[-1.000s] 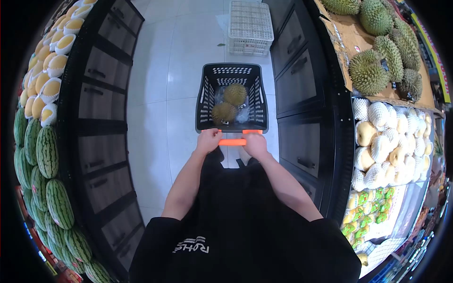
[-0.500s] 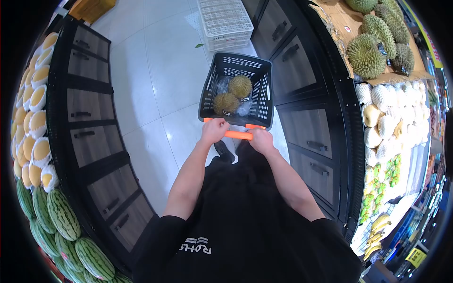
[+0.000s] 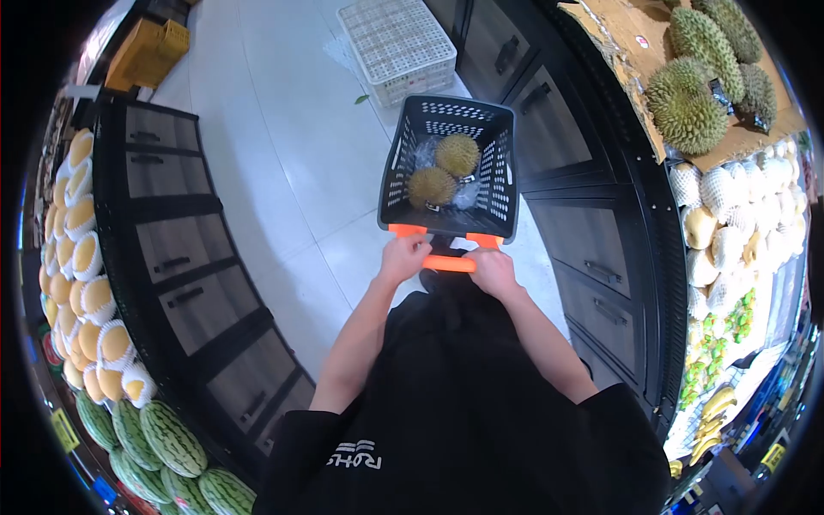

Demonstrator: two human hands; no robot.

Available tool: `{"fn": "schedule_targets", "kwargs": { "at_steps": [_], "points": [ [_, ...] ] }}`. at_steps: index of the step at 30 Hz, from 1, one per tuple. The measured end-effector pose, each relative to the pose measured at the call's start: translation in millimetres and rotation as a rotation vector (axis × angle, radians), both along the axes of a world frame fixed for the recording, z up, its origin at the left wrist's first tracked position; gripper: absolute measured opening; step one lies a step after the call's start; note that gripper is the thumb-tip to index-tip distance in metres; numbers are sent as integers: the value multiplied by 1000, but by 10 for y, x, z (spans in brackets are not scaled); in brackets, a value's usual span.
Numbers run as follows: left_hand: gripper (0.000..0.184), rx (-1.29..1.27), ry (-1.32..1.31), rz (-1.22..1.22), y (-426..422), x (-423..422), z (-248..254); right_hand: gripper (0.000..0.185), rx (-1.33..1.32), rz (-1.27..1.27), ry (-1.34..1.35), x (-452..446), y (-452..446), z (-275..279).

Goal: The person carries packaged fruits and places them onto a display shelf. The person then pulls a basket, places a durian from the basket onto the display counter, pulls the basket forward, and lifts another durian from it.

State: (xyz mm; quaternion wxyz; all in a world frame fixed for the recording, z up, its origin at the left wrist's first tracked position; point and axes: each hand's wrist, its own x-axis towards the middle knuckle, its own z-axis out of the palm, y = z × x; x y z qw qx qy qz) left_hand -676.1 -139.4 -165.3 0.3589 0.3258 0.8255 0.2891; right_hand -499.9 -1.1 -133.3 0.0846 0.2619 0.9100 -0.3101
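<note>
A dark grey shopping basket [image 3: 396,193] with perforated walls stands in front of my body. Its orange handle [image 3: 450,263] reaches back toward me. My left hand [image 3: 403,257] is wrapped round the handle's left side, and my right hand [image 3: 493,269] grips its right side. Inside the basket lie two spiky durians, one nearer durian [image 3: 431,186] and one farther durian [image 3: 457,155]. Clear plastic [image 3: 466,196] is bunched beside them. My fingertips are partly hidden by the backs of my hands.
White plastic crates [image 3: 399,47] stand on the floor just beyond the basket. Dark cabinets line both sides of the aisle [image 3: 283,154]. Left displays hold netted yellow fruit [image 3: 81,249] and watermelons [image 3: 172,438]; right displays hold durians [image 3: 687,107], wrapped pears [image 3: 721,232] and bananas [image 3: 712,421].
The view has turned, so the left displays sit lower and the basket appears slightly farther right. The crates look nearer to the basket. Both hands keep their hold on the handle.
</note>
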Motion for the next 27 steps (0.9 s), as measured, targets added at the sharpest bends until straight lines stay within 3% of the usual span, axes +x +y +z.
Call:
{"fn": "schedule_targets", "kwargs": {
  "at_steps": [7,16,19,22,24,25,27],
  "points": [
    [25,-74,-19,-146,299,-206,99,17,-20,-50,70,-121,242,-45],
    [38,-80,-93,-476,620,-443,215,11,57,-98,-116,-228,496,16],
    [38,-14,-186,-585,661,-547,246,20,-13,-128,-233,-308,576,124],
    [37,29,-356,-689,740,-687,237,48,255,-373,-167,-314,460,254],
    [37,88,-471,-741,745,-814,82,61,312,-688,-75,-330,298,102],
    [34,-30,-463,-761,865,-964,302,69,340,-849,-28,-351,190,-13],
    [31,83,-520,-673,905,-1287,113,69,-24,-1269,262,-391,-102,-303]
  ]
}}
